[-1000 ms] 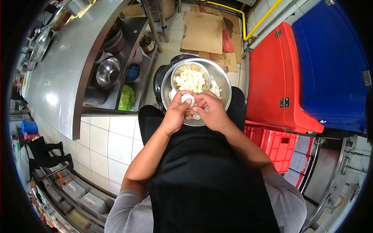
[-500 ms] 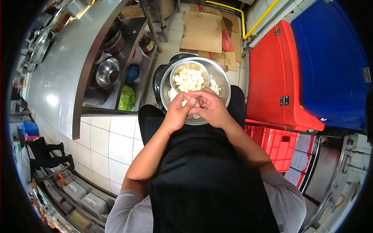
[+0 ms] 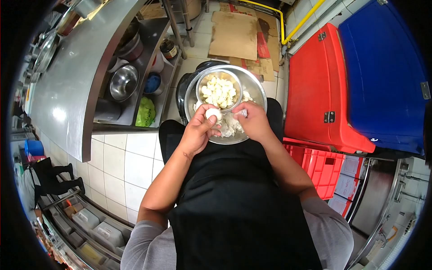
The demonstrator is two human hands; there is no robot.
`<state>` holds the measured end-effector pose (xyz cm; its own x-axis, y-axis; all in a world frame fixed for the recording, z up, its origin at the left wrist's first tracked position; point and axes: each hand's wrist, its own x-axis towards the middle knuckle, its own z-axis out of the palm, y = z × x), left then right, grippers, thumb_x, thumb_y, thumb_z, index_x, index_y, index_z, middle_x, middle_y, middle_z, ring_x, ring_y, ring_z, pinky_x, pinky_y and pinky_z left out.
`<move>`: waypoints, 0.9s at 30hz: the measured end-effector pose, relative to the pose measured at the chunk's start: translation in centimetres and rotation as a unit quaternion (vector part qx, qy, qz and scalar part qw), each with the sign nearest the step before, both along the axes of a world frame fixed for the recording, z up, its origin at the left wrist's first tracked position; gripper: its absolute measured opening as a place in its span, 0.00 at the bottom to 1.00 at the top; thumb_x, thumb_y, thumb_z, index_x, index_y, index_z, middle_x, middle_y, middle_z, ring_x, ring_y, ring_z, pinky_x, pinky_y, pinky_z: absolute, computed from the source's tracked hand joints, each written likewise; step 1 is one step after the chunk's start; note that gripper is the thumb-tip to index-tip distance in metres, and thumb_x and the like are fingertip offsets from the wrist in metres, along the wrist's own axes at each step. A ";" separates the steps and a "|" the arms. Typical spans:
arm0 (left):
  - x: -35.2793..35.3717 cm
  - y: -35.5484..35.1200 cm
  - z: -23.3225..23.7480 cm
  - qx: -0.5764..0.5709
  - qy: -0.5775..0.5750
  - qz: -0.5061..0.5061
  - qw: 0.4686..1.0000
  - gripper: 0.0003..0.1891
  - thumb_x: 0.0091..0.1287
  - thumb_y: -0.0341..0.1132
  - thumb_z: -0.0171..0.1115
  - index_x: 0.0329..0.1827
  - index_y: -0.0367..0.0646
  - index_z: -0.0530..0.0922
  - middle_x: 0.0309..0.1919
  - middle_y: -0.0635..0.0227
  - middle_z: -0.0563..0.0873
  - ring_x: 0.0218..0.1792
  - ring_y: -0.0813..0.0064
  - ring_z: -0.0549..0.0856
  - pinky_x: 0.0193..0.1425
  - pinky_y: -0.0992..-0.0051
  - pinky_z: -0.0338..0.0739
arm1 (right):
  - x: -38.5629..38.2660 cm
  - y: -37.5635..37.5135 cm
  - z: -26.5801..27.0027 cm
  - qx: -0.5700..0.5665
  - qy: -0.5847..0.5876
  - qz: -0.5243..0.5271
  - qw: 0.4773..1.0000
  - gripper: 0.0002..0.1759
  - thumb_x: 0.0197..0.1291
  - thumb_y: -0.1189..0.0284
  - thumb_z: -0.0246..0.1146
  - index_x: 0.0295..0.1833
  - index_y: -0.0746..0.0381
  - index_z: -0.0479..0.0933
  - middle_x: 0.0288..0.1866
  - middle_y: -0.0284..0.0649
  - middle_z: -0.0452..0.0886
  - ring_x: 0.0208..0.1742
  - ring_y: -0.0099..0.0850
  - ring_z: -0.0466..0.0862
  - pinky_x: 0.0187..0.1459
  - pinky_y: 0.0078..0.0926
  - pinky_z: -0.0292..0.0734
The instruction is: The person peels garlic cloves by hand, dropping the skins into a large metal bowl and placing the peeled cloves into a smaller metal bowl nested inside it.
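A large steel bowl (image 3: 260, 96) rests at my lap, and a smaller steel bowl (image 3: 201, 83) sits inside it, holding several pale peeled garlic cloves (image 3: 219, 91). Between the thumb and fingers of my left hand (image 3: 199, 129) is a whitish garlic bulb (image 3: 213, 114). My right hand (image 3: 256, 123), a little apart from it, pinches a thin whitish piece of skin (image 3: 242, 113). Below and between the hands, papery garlic skins (image 3: 230, 125) lie in the large bowl.
A steel counter (image 3: 74, 85) with shelves of bowls stands at left. Red (image 3: 312, 90) and blue (image 3: 382, 72) bins and a red crate (image 3: 321, 171) are at right. Flat cardboard (image 3: 234, 36) lies ahead. Another person's legs (image 3: 56, 177) show far left.
My hands were together over the bowl and have moved apart. The bulb now shows in my left hand, a piece of skin in my right, and the skins below are uncovered.
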<state>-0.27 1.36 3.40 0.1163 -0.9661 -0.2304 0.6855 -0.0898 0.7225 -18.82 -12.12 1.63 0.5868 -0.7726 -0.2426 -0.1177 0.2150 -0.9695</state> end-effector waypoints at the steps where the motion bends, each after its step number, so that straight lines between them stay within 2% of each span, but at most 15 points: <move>1: -0.4 -0.1 1.0 0.020 0.031 0.010 0.999 0.17 0.84 0.37 0.65 0.69 0.48 0.73 0.50 0.70 0.85 0.42 0.78 0.83 0.46 0.76 0.80 | -0.4 0.0 0.5 -0.315 0.108 0.030 0.942 0.08 0.72 0.79 0.72 0.53 0.67 0.86 0.42 0.37 0.88 0.32 0.21 0.83 0.36 0.23 0.80; 2: -0.6 -0.2 1.4 0.041 0.061 0.019 0.997 0.15 0.85 0.37 0.63 0.69 0.47 0.73 0.50 0.69 0.84 0.42 0.78 0.84 0.46 0.75 0.82 | -0.7 0.1 0.8 -0.594 0.204 0.056 0.776 0.10 0.71 0.79 0.73 0.54 0.66 0.86 0.43 0.37 0.87 0.33 0.21 0.84 0.38 0.23 0.81; 3: -0.6 -0.2 1.4 0.041 0.061 0.018 0.997 0.15 0.85 0.37 0.63 0.69 0.47 0.73 0.50 0.69 0.84 0.42 0.78 0.84 0.46 0.75 0.82 | -0.5 0.4 0.8 -0.593 0.205 0.056 0.776 0.10 0.71 0.79 0.73 0.54 0.66 0.86 0.43 0.37 0.87 0.33 0.21 0.84 0.38 0.23 0.81; 5: -0.3 -0.1 1.1 0.039 0.091 -0.013 0.995 0.14 0.87 0.38 0.59 0.69 0.47 0.75 0.49 0.68 0.85 0.39 0.78 0.83 0.43 0.76 0.79 | 0.6 1.2 0.8 -0.402 0.044 0.053 0.913 0.12 0.67 0.79 0.75 0.54 0.66 0.85 0.44 0.38 0.86 0.35 0.22 0.86 0.40 0.24 0.82; 6: -0.2 0.0 0.6 0.039 0.092 -0.012 0.995 0.14 0.87 0.38 0.59 0.69 0.47 0.75 0.49 0.68 0.85 0.39 0.78 0.83 0.43 0.76 0.79 | 1.0 1.8 0.9 -0.402 0.044 0.054 0.913 0.12 0.67 0.79 0.75 0.54 0.66 0.85 0.44 0.38 0.86 0.35 0.22 0.86 0.40 0.24 0.82; 8: 0.0 0.0 -0.6 0.020 0.117 -0.029 0.993 0.10 0.88 0.38 0.56 0.63 0.45 0.75 0.48 0.69 0.85 0.40 0.81 0.82 0.43 0.78 0.77 | 1.7 3.1 1.5 -0.134 -0.046 0.044 0.989 0.12 0.67 0.79 0.75 0.52 0.66 0.83 0.44 0.38 0.86 0.37 0.22 0.86 0.40 0.25 0.82; 9: -0.1 -0.1 -0.7 0.019 0.117 -0.028 0.993 0.10 0.88 0.38 0.56 0.63 0.45 0.75 0.48 0.69 0.85 0.40 0.81 0.82 0.43 0.78 0.77 | 1.7 3.2 2.0 -0.166 -0.033 0.050 0.984 0.13 0.65 0.79 0.77 0.52 0.66 0.82 0.43 0.37 0.84 0.35 0.21 0.85 0.40 0.25 0.81; 11: -0.3 -0.1 -0.9 0.014 -0.060 0.015 0.998 0.06 0.87 0.36 0.59 0.55 0.44 0.76 0.43 0.72 0.85 0.39 0.84 0.80 0.42 0.80 0.74 | 1.8 3.5 1.6 -0.191 -0.032 0.056 0.979 0.13 0.64 0.80 0.77 0.51 0.66 0.82 0.42 0.37 0.84 0.35 0.21 0.84 0.40 0.25 0.81; 15: -1.5 -0.5 -0.7 0.008 -0.128 0.053 0.990 0.06 0.83 0.30 0.63 0.45 0.43 0.76 0.41 0.74 0.85 0.40 0.88 0.79 0.43 0.81 0.74 | 2.4 4.5 2.6 -0.158 -0.087 0.044 0.983 0.17 0.60 0.83 0.78 0.53 0.67 0.82 0.43 0.37 0.82 0.36 0.23 0.84 0.41 0.24 0.81; 19: -1.4 -0.5 -0.8 0.043 -0.210 0.013 0.977 0.09 0.86 0.36 0.62 0.47 0.43 0.75 0.42 0.73 0.85 0.42 0.86 0.80 0.49 0.80 0.75 | 2.5 4.4 4.6 -0.167 -0.095 0.010 0.981 0.18 0.60 0.83 0.78 0.56 0.68 0.84 0.44 0.37 0.82 0.37 0.23 0.85 0.43 0.24 0.81; 21: -1.0 -0.5 -0.6 -0.019 -0.152 0.009 0.988 0.14 0.87 0.42 0.61 0.61 0.41 0.74 0.45 0.69 0.86 0.48 0.82 0.82 0.57 0.77 0.76 | 1.9 3.6 4.6 -0.240 -0.061 0.074 0.966 0.16 0.64 0.84 0.76 0.57 0.68 0.86 0.44 0.37 0.83 0.37 0.22 0.85 0.42 0.23 0.82; 22: -1.1 -0.3 -0.2 -0.018 -0.151 0.010 0.988 0.14 0.87 0.42 0.61 0.61 0.41 0.74 0.45 0.69 0.86 0.48 0.82 0.82 0.57 0.77 0.76 | 1.7 3.4 4.0 -0.239 -0.060 0.075 0.966 0.16 0.64 0.84 0.76 0.57 0.68 0.86 0.44 0.37 0.83 0.37 0.22 0.85 0.42 0.23 0.82; 24: -1.4 0.1 0.7 -0.060 -0.312 -0.017 0.948 0.26 0.89 0.49 0.57 0.78 0.41 0.65 0.47 0.64 0.87 0.54 0.77 0.84 0.65 0.74 0.75 | 1.6 3.2 3.0 -0.078 -0.097 0.067 0.990 0.12 0.69 0.85 0.72 0.57 0.69 0.87 0.43 0.36 0.84 0.37 0.21 0.84 0.41 0.22 0.81; 25: -1.0 0.0 0.3 -0.061 -0.298 -0.046 0.951 0.33 0.89 0.52 0.55 0.85 0.43 0.57 0.48 0.61 0.88 0.57 0.73 0.85 0.69 0.71 0.74 | 1.3 3.0 3.2 -0.036 -0.076 0.082 0.993 0.06 0.73 0.84 0.69 0.52 0.70 0.86 0.42 0.35 0.84 0.37 0.21 0.84 0.40 0.22 0.81; 27: -1.9 0.2 1.2 -0.043 -0.233 -0.031 0.971 0.31 0.89 0.52 0.54 0.84 0.45 0.59 0.49 0.60 0.88 0.53 0.73 0.85 0.65 0.72 0.76 | 1.4 2.5 3.4 0.040 -0.067 0.081 0.994 0.04 0.73 0.83 0.69 0.51 0.70 0.86 0.41 0.35 0.84 0.37 0.20 0.84 0.39 0.22 0.81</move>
